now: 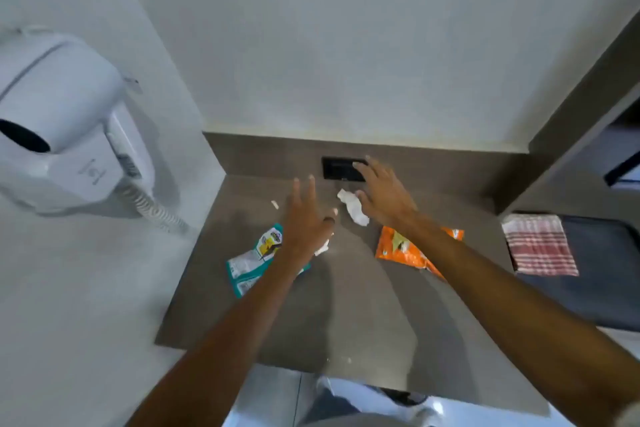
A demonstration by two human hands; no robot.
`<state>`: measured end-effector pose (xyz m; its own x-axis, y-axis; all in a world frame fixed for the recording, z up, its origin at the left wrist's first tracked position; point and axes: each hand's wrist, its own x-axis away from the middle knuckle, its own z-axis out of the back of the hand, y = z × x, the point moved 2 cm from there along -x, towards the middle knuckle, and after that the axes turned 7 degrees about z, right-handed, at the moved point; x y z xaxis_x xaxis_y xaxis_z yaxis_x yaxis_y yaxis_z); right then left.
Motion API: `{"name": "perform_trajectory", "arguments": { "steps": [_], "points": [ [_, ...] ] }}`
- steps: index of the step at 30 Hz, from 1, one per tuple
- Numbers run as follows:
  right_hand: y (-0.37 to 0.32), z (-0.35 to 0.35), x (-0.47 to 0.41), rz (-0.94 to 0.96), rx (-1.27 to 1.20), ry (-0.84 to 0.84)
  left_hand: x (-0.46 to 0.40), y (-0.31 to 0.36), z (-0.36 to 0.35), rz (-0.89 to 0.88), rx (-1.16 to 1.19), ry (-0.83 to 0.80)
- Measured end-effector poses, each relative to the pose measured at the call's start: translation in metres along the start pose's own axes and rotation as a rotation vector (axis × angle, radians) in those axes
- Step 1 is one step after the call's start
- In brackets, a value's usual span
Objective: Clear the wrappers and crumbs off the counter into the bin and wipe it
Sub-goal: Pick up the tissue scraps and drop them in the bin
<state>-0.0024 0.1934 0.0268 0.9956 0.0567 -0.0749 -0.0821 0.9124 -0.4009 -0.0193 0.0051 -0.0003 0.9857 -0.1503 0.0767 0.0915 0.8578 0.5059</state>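
The single head-worn view looks steeply down and forward over the grey counter (346, 305) toward the back wall (346, 45) (wide-angle, edges bowed), close above it

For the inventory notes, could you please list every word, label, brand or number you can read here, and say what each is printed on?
No text here can be read with confidence.
Teal wrapper: printed logo and panels, too blurred to read.
Orange wrapper: printed graphic, too blurred to read.
Wall-mounted hair dryer: faint embossed mark on the holder, not legible.
Black wall plate: no legible marking.
Striped cloth: pattern only, no text.
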Motion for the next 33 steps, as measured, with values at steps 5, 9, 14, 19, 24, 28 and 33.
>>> {"name": "perform_trajectory", "arguments": {
  "steps": [5, 9, 14, 19, 24, 28, 33],
  "points": [
    [0.006, -0.068, -0.004, -0.228, -0.111, -0.256, -0.007, -0.032, -0.054, 0.105, -0.118, -0.291],
    [0.007, -0.104, -0.012, -0.314, -0.141, -0.199, -0.012, -0.057, -0.073, 0.167, -0.062, -0.231],
    [0.008, -0.106, 0.017, -0.410, -0.098, 0.065, 0.001, -0.064, -0.064, 0.217, 0.161, -0.052],
    [-0.020, -0.087, 0.100, -0.347, -0.386, 0.512, 0.063, -0.060, -0.024, 0.087, 0.326, 0.128],
    [-0.059, -0.110, 0.250, -0.275, -0.406, 0.580, 0.192, -0.092, -0.029, -0.037, 0.455, 0.017],
    [-0.076, -0.158, 0.374, -0.335, -0.463, 0.427, 0.299, -0.127, -0.070, 0.074, 0.372, -0.082],
    [-0.036, -0.249, 0.456, -0.695, -0.568, 0.289, 0.370, -0.156, -0.175, 0.350, 0.388, -0.369]
  ]
}}
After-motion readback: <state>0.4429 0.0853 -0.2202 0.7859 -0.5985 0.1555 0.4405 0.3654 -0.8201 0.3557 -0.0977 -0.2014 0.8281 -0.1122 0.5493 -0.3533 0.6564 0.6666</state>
